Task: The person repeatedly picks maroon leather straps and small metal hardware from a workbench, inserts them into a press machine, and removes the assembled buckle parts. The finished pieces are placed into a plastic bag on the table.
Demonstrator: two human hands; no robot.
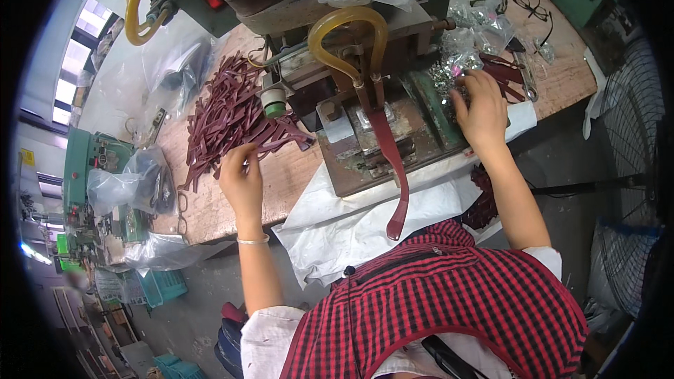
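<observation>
My left hand [241,177] is at the near edge of a heap of dark red eyeglass temples [228,112]. Its thumb and fingers pinch the end of one temple [281,142], which points right toward the machine. Another dark red temple [388,151] sits in the press machine [351,161], its curved tip hanging over the front edge. My right hand [483,109] reaches to a pile of small shiny metal parts [444,83] right of the machine. Its fingers are curled in, and whatever they pinch is too small to make out.
A yellow hose [314,35] loops at the machine's front. White cloth [323,224] drapes below it. Clear plastic bags [484,24], a pair of glasses [531,7] and more dark red temples [502,70] lie at right. A fan [628,168] stands beyond my right arm.
</observation>
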